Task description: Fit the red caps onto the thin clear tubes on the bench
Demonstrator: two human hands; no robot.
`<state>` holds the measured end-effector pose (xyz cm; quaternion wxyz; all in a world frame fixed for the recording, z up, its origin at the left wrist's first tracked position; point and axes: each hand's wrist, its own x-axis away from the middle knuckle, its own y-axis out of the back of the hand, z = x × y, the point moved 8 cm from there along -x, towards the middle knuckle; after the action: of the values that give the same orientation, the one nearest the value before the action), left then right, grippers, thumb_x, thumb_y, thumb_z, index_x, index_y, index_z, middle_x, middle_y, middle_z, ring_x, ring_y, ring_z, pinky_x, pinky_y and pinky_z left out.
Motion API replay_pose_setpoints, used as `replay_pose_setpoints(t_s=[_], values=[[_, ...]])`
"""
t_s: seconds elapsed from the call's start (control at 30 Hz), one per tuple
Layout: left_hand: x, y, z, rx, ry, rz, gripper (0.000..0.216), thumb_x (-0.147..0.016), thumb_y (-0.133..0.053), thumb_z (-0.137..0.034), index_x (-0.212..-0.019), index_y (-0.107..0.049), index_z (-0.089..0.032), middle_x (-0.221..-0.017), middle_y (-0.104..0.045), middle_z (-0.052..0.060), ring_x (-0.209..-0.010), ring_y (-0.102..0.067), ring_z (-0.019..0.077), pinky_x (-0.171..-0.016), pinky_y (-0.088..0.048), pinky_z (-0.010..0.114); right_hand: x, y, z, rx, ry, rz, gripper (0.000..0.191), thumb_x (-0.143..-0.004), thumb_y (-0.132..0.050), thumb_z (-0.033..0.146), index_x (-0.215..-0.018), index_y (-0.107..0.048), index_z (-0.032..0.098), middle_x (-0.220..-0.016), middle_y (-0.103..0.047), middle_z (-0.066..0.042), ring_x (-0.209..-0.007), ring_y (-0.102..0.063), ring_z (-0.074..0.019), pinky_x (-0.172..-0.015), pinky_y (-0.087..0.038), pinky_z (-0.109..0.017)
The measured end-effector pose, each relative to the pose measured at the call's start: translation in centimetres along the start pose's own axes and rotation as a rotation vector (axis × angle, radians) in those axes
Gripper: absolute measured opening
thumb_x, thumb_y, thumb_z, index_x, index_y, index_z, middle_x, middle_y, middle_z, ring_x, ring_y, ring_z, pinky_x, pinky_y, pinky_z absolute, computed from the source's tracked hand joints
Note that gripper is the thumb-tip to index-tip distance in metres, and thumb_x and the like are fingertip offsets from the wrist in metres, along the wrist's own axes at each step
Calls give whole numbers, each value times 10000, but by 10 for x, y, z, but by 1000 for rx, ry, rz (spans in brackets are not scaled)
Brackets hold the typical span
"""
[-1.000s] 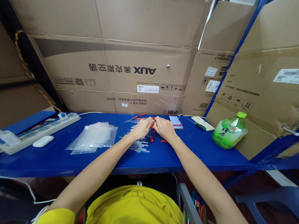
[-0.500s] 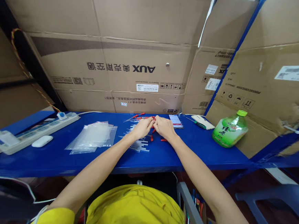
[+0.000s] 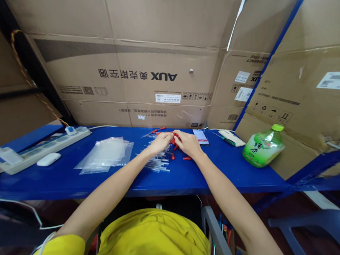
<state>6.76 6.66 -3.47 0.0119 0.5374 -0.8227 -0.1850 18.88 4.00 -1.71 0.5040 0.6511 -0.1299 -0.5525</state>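
My left hand (image 3: 159, 141) and my right hand (image 3: 188, 143) meet over the middle of the blue shelf (image 3: 213, 174), fingers pinched together on a small red-capped piece I cannot make out clearly. Beneath the left hand lies a row of clear thin tubes (image 3: 158, 164). Loose red caps (image 3: 186, 158) are scattered by the right hand. More red-tipped tubes (image 3: 154, 131) lie just behind the hands.
Clear plastic bags (image 3: 107, 156) lie to the left, then a white case (image 3: 48, 159) and a power strip (image 3: 43, 147). A phone (image 3: 200, 136), a screwdriver (image 3: 226, 140) and a green bottle (image 3: 262, 146) sit right. Cardboard boxes (image 3: 150, 75) wall the back.
The hands stay together at the same spot, shifted slightly back; the view has tilted a little.
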Motion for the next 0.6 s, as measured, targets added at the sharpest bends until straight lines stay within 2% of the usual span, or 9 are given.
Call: replay_pose_setpoints(t_s=[0.07,0.17,0.4,0.6], values=[[3,-4,6,152,122,39,319,-1023,-437,-389,-756,-374,-227,-556,-223,-96,-443,-174,81,-459,-161,233,-1,-2,2,21,-1,12,300,-1092,-425,339,-1328,-592,260,-1196,-778,-56,-1019,-733,-214,-743,-453,-276],[6,-7,10,264,216,105,340,-1012,-494,-418,-759,-366,-231,-547,-200,-110,-417,-125,64,-424,-107,219,-1,-4,3,44,-3,34,306,-1093,-424,336,-1343,-577,247,-1170,-787,-61,-979,-746,-217,-716,-441,-276],[6,-10,14,356,280,151,354,-1026,-499,-436,-767,-385,-222,-550,-209,-115,-399,-127,49,-397,-110,185,-2,-6,4,144,-76,116,314,-1092,-399,329,-1299,-607,215,-1068,-806,-85,-880,-752,-232,-695,-403,-272],[9,-17,9,415,308,160,351,-1033,-491,-418,-763,-383,-222,-535,-205,-120,-385,-119,48,-381,-122,171,-2,-6,4,177,-105,126,347,-1089,-348,311,-1268,-622,197,-979,-799,-93,-860,-750,-247,-692,-377,-279]])
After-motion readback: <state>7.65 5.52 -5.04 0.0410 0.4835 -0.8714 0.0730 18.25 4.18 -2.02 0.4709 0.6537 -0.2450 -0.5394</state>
